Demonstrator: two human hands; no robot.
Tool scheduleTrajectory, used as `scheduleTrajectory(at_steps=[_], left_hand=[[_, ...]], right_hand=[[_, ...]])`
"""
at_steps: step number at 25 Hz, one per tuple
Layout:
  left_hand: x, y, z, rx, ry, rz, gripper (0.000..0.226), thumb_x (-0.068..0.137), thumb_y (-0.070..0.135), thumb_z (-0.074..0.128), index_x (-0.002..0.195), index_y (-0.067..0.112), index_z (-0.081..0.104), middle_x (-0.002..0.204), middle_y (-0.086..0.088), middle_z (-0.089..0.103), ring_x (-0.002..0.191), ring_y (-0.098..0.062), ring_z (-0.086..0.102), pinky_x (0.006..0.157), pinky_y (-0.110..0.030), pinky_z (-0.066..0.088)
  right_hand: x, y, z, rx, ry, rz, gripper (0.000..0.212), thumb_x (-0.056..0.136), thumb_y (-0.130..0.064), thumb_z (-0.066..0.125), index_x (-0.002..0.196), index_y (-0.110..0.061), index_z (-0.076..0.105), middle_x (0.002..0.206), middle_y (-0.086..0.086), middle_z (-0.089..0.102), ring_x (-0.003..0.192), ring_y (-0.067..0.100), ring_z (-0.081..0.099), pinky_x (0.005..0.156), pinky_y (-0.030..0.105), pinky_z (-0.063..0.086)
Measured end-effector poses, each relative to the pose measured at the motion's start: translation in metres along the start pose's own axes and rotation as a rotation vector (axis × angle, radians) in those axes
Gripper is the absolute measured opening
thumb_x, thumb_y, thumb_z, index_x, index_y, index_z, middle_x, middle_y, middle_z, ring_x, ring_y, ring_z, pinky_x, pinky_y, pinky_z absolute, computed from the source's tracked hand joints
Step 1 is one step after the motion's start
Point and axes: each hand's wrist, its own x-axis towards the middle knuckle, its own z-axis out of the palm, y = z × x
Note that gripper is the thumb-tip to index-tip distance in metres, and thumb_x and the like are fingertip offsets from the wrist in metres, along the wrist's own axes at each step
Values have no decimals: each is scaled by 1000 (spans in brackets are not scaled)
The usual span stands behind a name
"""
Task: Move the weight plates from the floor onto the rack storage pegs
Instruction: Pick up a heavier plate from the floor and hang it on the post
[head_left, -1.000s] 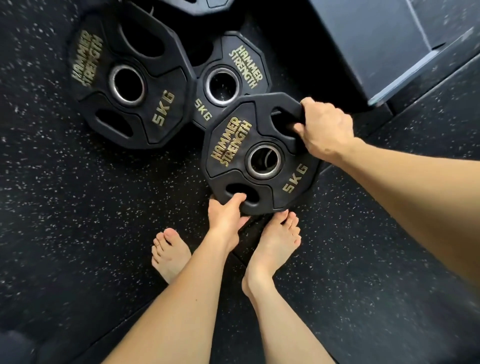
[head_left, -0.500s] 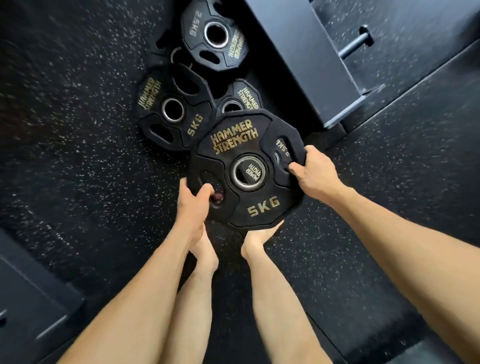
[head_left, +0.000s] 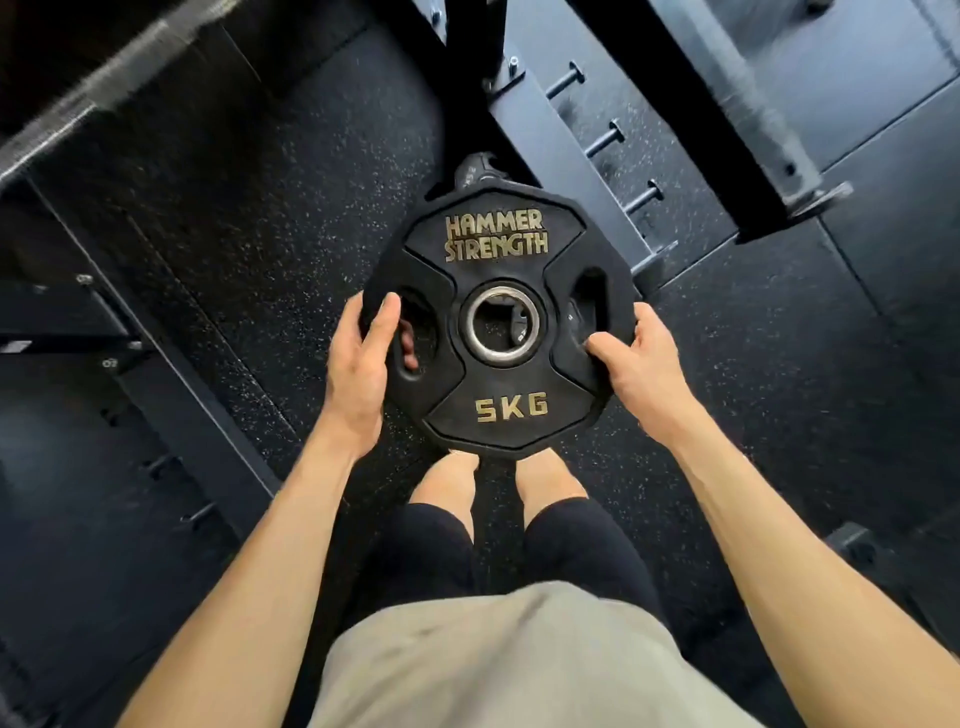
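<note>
1. Pegs (head_left: 602, 139) jutted from the rack upright (head_left: 566, 156) beyond the plate; another plate (head_left: 475, 169) lay partly hidden behind it on the floor (head_left: 260, 208).
2. Held flat above the feet, the 5 kg plate (head_left: 498, 322) had left hand (head_left: 363, 369) fingers (head_left: 408, 345) curled through one slot, right hand (head_left: 641, 366) clamped on the opposite rim.

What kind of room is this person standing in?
Most likely a gym's weights area. Both hands hold a black round rubber weight plate marked "HAMMER STRENGTH 5KG", the black speckled rubber floor is typical gym matting, and a dark steel rack upright with short metal pegs stands just ahead.
</note>
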Motion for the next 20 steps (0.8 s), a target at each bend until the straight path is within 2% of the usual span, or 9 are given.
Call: scheduleTrajectory(at_steps=[2,5,8,9,11,13,15,18,20], left_hand=[[-49,42,-9,-37,20,88,15,96,41,56,95,27,62,80,8,61,70,-7,54,66,-26,44],[-112,84,-19,-116,86,143,18,97,42,55,88,27,61,77,8,60,65,-6,52,61,-23,42],[-159,107,-32,-200,121,198,24,99,39,53,86,20,57,67,4,54,54,-9,44,50,-24,36],[-172,113,-37,-225,128,230,25,99,40,52,89,17,56,66,3,53,53,-10,42,48,-24,35],[-195,122,-47,-239,155,297,28,99,41,51,92,14,55,67,1,52,52,-10,41,47,-23,34],[-217,124,-55,-272,228,341,27,99,42,51,91,16,56,69,0,52,53,-9,43,47,-21,35],[-243,119,-58,-314,329,376,28,98,42,51,93,15,57,72,0,53,57,-6,48,48,-20,37],[-294,99,-60,-405,545,404,27,97,43,54,91,18,60,75,1,56,62,-7,53,52,-23,40],[-333,84,-67,-494,691,420,24,96,44,56,87,23,64,80,1,62,74,-14,60,65,-34,45]], right_hand=[[-51,-39,-8,88,-8,-67,17,76,-15,59,92,-17,54,86,4,63,75,15,55,67,31,45],[-108,-78,-16,145,-25,-143,25,69,-17,61,93,-17,57,87,5,66,77,15,59,68,32,46],[-144,-102,-19,231,-72,-203,13,81,-20,69,90,-16,60,83,-1,70,78,13,65,69,29,50],[-153,-108,-17,279,-96,-215,17,87,-30,67,91,-14,62,83,-1,70,79,13,66,70,28,50],[-166,-118,-13,265,-130,-250,47,82,-61,62,89,-15,62,84,1,66,79,15,62,73,31,47],[-180,-129,-7,236,-160,-306,47,81,-67,58,80,-20,61,77,-5,64,74,12,59,70,30,45],[-190,-136,-4,222,-224,-374,35,91,-54,55,78,-22,60,70,-9,63,69,9,58,66,29,45],[-214,-145,3,121,-393,-472,51,84,-62,57,86,-10,60,78,5,64,76,17,59,71,38,48],[-235,-148,15,32,-523,-518,61,76,-71,58,87,-12,61,82,14,62,80,24,57,75,47,48]])
